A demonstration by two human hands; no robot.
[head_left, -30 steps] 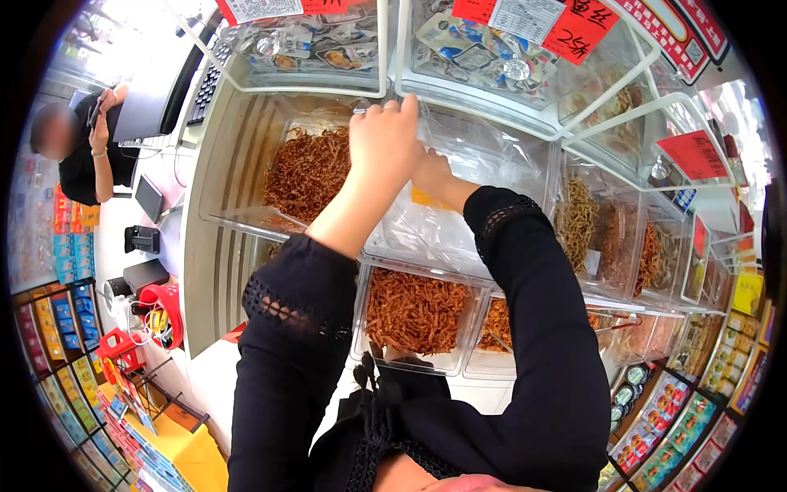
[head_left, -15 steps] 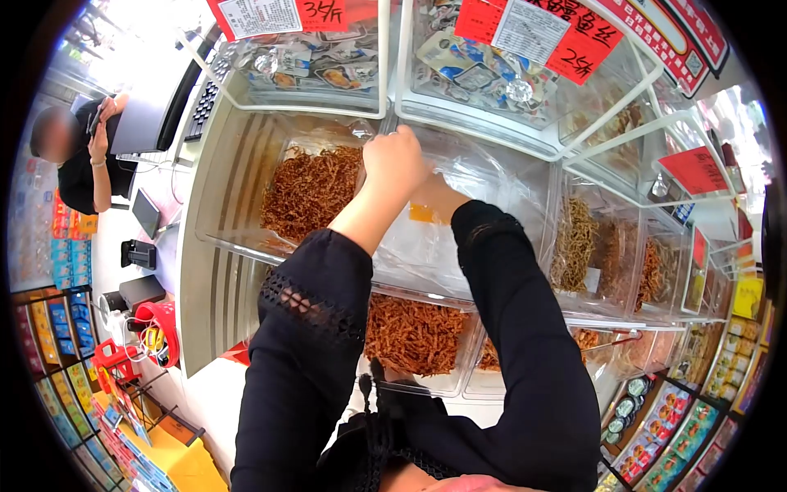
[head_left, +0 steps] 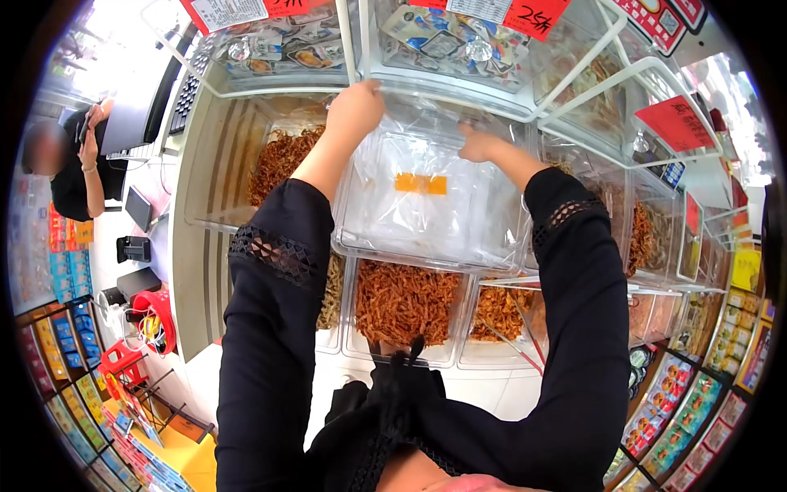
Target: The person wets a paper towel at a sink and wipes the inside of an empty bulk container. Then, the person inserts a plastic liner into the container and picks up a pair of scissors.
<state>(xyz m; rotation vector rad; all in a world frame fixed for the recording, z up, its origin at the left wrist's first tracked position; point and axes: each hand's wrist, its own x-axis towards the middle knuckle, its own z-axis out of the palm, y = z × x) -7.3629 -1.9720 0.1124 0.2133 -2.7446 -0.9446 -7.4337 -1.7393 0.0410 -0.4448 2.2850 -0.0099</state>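
My left hand (head_left: pixel 354 108) is closed on the far left edge of a clear plastic film (head_left: pixel 410 111). My right hand (head_left: pixel 482 146) pinches the same film farther right, its fingers pressed together. The film lies wrinkled over a clear plastic bin (head_left: pixel 422 252) with an orange-yellow label (head_left: pixel 420 183) in its middle. Left of it, partly behind my left forearm, is a bin of brown shredded dried food (head_left: pixel 283 160). Nearest my body, another bin holds reddish-brown dried strips (head_left: pixel 407 303). Under the film, the bin's contents cannot be made out.
Clear display bins with white frames and red price signs (head_left: pixel 676 123) rise beyond my hands. At the left, a person (head_left: pixel 78 160) sits by a keyboard (head_left: pixel 190 90) and holds a phone. Red-handled tongs (head_left: pixel 525 354) lie at the right front. Product shelves (head_left: pixel 672 410) line both sides.
My hands were close together at the bin's far edge; now they are well apart, left hand left and right hand right. The film is spread between them, and the orange-yellow label shows fully.
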